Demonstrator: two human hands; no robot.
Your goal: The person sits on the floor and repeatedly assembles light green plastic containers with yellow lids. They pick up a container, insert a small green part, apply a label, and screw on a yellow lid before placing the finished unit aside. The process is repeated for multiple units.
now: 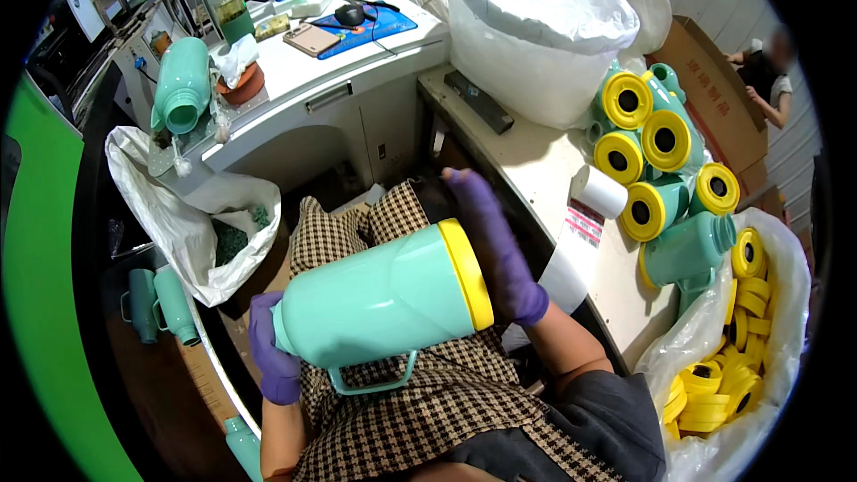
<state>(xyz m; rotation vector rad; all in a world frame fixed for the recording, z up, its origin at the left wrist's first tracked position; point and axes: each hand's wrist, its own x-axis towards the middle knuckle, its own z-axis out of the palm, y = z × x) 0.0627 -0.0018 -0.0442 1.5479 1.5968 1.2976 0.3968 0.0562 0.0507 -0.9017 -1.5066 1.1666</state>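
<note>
Lap-level work: I see my left hand (272, 353) wrapped round the neck of a mint-green plastic jug body (379, 303), right hand (500, 250) flat against its fitted yellow ring base (469, 274). Beyond, finished jugs (661, 170) crowd the bench (544, 161); loose yellow rings (732, 375) remain bagged.

Purple gloves, checked trousers, dark sleeve

The right edge of the work table (544, 170) is being blocked by a row of teal jugs with yellow bases (656, 174). The far corner is being filled by a big white bag (536, 27). A bare strip is being left open along the near edge, beside a white roll (600, 192).
</note>
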